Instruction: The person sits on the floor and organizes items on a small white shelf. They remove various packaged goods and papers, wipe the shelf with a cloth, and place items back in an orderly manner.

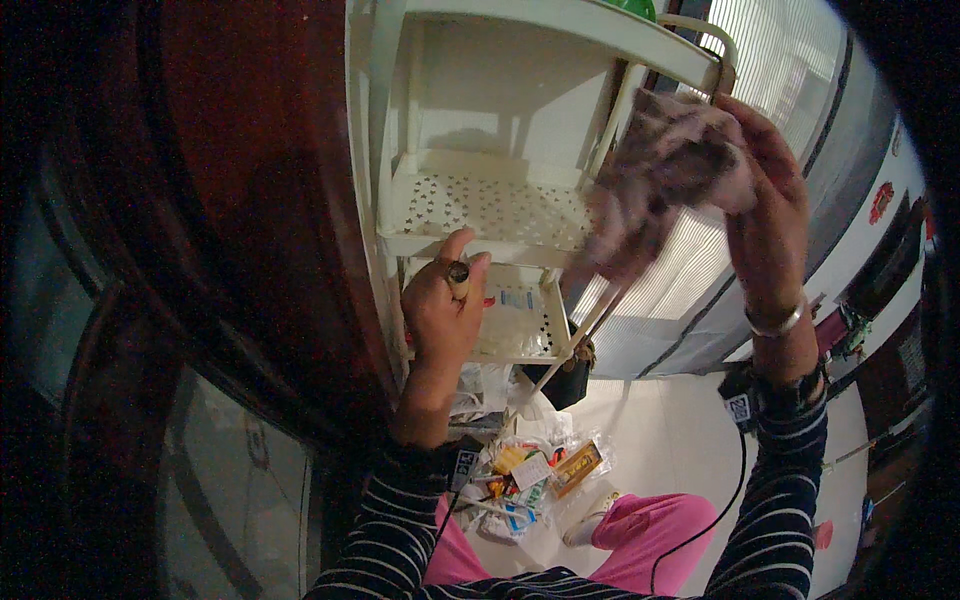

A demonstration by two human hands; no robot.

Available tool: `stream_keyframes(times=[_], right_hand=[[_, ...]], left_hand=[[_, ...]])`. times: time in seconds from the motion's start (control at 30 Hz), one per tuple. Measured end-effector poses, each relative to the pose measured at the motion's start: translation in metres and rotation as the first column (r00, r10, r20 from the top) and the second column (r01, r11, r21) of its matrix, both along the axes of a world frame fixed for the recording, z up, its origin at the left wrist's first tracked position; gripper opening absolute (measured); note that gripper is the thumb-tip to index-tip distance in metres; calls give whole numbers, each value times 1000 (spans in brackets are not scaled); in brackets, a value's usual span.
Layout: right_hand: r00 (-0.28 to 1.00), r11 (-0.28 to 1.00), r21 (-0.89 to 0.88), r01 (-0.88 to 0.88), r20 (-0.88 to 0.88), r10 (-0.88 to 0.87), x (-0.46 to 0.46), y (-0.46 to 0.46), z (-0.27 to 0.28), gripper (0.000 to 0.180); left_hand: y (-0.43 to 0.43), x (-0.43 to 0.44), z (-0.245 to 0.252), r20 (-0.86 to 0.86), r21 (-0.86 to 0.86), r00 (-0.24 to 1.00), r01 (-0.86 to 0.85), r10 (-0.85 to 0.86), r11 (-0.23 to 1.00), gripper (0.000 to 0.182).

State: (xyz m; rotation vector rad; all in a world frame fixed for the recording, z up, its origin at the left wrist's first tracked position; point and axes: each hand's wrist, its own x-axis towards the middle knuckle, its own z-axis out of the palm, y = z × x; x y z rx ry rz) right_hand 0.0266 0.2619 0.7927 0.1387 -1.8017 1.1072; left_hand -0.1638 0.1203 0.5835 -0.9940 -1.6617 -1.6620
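Observation:
My left hand (439, 319) is closed around a small tan cylinder (458, 280) whose round end is dark. It is in front of the middle tier of a white plastic shelf rack (480, 241), a tier with star-shaped holes. My right hand (776, 176) is raised beside the rack's upper right corner and grips a crumpled pinkish-grey cloth (660, 180). Blurred, the cloth hangs in front of the rack's right side and hides part of it. My right fingertips are close to the top tier's corner; whether they touch it I cannot tell.
A dark red panel (262, 187) rises close on the left. On the floor before me lie several packets and boxes (532, 472), with a black bin (562, 382) behind them. Plastic packaging (514, 322) lies on the lower tier. A green item (634, 7) stands on top.

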Motion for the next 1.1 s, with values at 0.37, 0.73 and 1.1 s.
stream_keyframes(times=[0.37,0.73,1.1], right_hand=[[862,487,851,-197,387,-327,-143,45,-82,58],[792,308,904,-296,413,-451,-225,-2,-92,72],[707,118,927,-355,349,-615,-214,55,-84,48]], left_hand=[[-3,-2,0,59,-8,993,102,-102,995,27],[-3,-3,4,-9,5,993,114,-114,993,27],[-8,-5,3,-30,-86,999,9,-12,996,26]])
